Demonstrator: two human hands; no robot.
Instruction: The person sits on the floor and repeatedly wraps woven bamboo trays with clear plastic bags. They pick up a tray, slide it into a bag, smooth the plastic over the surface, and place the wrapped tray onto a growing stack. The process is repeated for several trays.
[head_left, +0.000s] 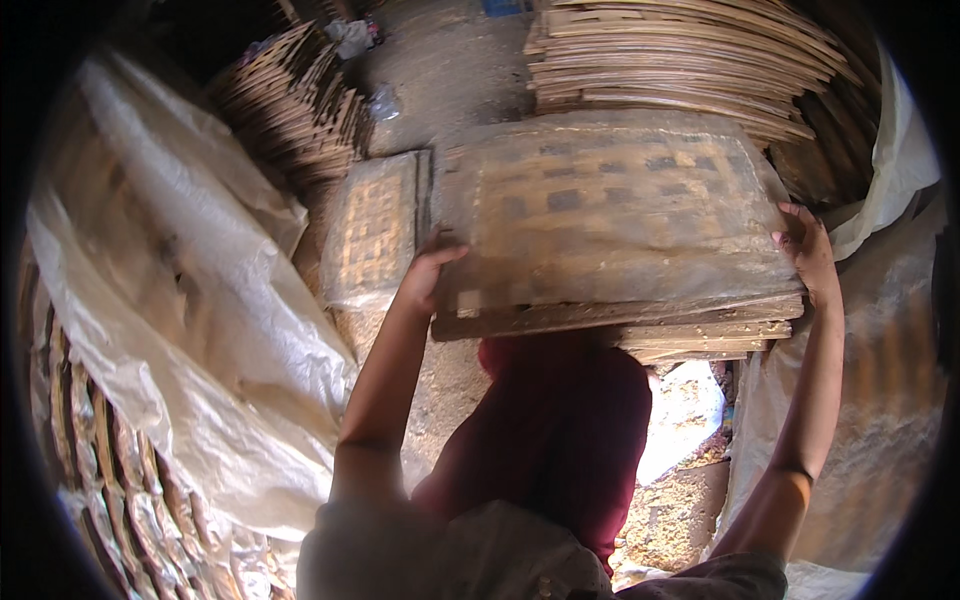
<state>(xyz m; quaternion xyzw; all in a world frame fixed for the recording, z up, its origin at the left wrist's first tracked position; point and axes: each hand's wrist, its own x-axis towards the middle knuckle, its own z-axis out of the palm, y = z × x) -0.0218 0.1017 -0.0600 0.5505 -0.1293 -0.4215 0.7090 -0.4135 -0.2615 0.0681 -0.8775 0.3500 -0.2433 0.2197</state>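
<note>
A wide wooden board (450, 327), covered by a cloudy plastic sheet (637, 270), spans the space in front of me. Through the sheet show rows of yellowish pieces with dark gaps. My left hand (433, 268) grips the board's left edge, thumb on top. At the opposite edge, my right hand (808, 251) holds on, its fingers bent over the rim. More boards (705, 334) are stacked under the right part of this one. The undersides of both hands' grips are hidden.
To the left lies a smaller plastic-covered stack (371, 225). Large plastic sheets (225, 330) drape over stacks on the left, with another sheet (847, 405) at right. Tall piles of thin boards (675, 64) stand behind. A bright white sheet (682, 420) lies on the debris-strewn floor.
</note>
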